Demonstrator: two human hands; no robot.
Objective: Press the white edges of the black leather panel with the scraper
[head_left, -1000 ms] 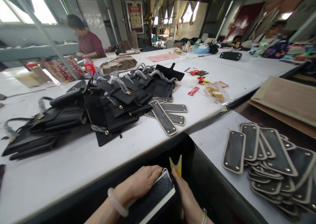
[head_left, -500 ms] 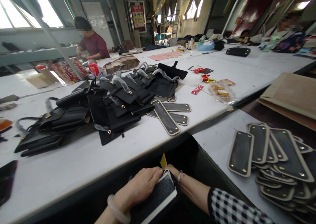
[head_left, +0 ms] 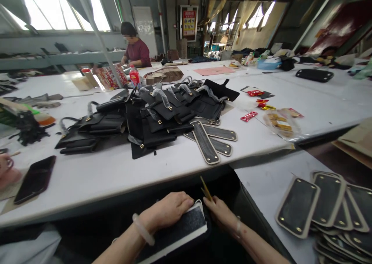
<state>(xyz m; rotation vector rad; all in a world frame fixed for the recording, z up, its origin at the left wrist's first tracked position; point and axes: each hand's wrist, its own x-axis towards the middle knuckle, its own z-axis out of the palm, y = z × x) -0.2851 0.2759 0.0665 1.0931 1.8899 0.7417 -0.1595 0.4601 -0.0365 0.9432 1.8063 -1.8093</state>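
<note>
In the lower middle, my left hand (head_left: 171,209) grips the top edge of a black leather bag piece (head_left: 177,233) with white strips along its sides; a pale bangle is on that wrist. Just right of the piece's upper corner, apart from it, my right hand (head_left: 220,211) is closed on a thin, flat yellow tool (head_left: 206,189) that points up; its exact kind is unclear. The piece's lower part runs into dark shadow and cannot be made out. Right of my hands, black base panels (head_left: 299,206) with pale rims and brass studs lie piled.
Black handbags (head_left: 157,120) with plastic-wrapped handles are heaped on the white table (head_left: 101,182). Several loose base panels (head_left: 205,142) lie near its edge. A phone (head_left: 35,178) is at left, with snack packets (head_left: 249,116) to the right. A co-worker (head_left: 136,50) stands beyond.
My right hand has drawn away from the bag piece's corner to the right, with the yellow tool now tilted. My left hand keeps its grip. The view has turned left.
</note>
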